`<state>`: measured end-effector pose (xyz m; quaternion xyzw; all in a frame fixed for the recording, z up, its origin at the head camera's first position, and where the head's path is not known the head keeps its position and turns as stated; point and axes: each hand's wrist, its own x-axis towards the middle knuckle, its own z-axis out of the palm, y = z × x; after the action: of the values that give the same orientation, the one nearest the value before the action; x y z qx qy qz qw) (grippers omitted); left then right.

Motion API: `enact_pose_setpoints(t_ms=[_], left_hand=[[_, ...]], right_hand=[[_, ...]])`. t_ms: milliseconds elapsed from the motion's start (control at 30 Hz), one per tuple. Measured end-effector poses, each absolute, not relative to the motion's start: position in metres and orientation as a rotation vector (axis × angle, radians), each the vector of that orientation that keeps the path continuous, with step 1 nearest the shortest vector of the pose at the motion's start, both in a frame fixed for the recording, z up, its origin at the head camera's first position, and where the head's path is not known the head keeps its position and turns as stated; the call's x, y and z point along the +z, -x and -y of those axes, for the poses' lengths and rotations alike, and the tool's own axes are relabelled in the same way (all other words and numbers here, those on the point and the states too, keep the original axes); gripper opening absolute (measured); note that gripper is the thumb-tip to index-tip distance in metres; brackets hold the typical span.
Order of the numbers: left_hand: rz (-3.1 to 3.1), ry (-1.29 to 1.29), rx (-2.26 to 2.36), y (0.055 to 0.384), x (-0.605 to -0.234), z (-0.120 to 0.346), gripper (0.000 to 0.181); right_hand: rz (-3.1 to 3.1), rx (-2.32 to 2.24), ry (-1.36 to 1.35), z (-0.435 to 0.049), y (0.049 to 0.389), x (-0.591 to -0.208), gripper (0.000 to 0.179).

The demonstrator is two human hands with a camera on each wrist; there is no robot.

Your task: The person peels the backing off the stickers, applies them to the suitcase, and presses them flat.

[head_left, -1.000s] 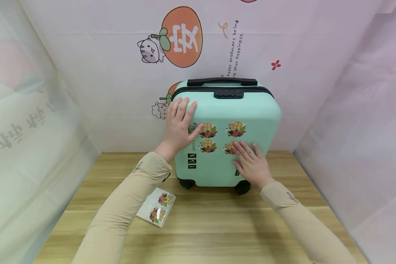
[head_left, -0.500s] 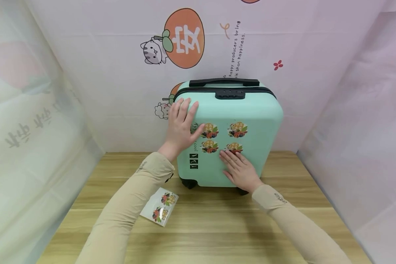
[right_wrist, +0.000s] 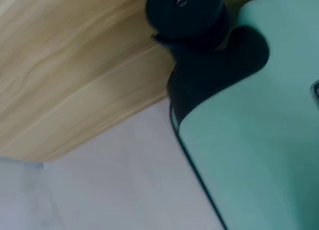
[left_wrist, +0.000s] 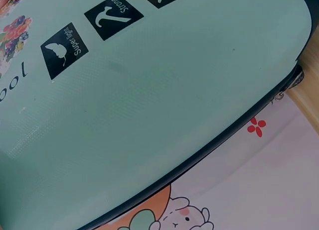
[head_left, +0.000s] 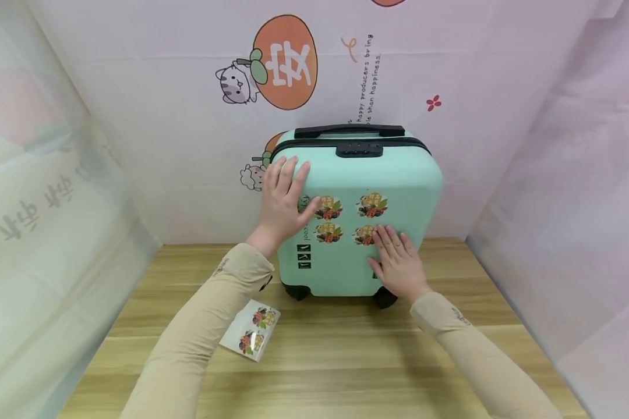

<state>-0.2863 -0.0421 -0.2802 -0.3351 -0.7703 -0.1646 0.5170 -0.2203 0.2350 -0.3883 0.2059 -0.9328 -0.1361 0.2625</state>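
Note:
A mint-green suitcase [head_left: 340, 273] stands upright on the wooden table, its side and one corner also filling the left wrist view and part of the right. My left hand [head_left: 282, 203] rests on its upper left side, fingers extended. With straight fingers my right hand [head_left: 400, 262] touches the lower right fruit sticker [head_left: 364, 235] and covers its right edge. Three more such stickers show whole or nearly so: an upper right sticker [head_left: 372, 205], an upper left sticker [head_left: 328, 208] and a lower left sticker [head_left: 328, 233].
On the table [head_left: 314, 372], left of the suitcase, lies a white sticker sheet [head_left: 251, 330] with two fruit stickers on it. Black caster wheels [head_left: 385, 297] support the suitcase. A printed cloth [head_left: 188, 145] hangs behind, with cloth walls on both sides.
My right hand slid left and down below the lower right sticker, then back up and right onto its edge. My left hand stays on the suitcase; the whole view shifts slightly.

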Motion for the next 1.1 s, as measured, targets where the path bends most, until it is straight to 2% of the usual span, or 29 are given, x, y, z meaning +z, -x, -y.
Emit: enact_pose_setpoints(t_ms=[267,433,733,867,1000,1100], left_hand=[[1.873,0.796,-0.372,0.285,-0.282,0.041,0.061],[1.859,0.799,-0.384,0.284,-0.282,0.041,0.060],[1.847,0.808,-0.386,0.284,-0.277,0.042,0.059],[1.844,0.818,-0.379,0.284,-0.276,0.042,0.059],[1.837,0.814,-0.385,0.285,-0.277,0.043,0.058],[1.846,0.807,-0.384,0.286,-0.279,0.043,0.059]], right_hand=[[2.333,-0.389,-0.801,-0.220,0.224,-0.410,0.057],[2.290,-0.385,-0.863,-0.218,0.229,-0.415,0.060],[2.312,-0.511,-0.848,-0.238,0.236,-0.404,0.092],[2.374,-0.550,-0.774,-0.251,0.234,-0.400,0.099],[2.479,-0.517,-0.672,-0.260,0.227,-0.398,0.092],[2.530,-0.459,-0.617,-0.262,0.221,-0.399,0.076]])
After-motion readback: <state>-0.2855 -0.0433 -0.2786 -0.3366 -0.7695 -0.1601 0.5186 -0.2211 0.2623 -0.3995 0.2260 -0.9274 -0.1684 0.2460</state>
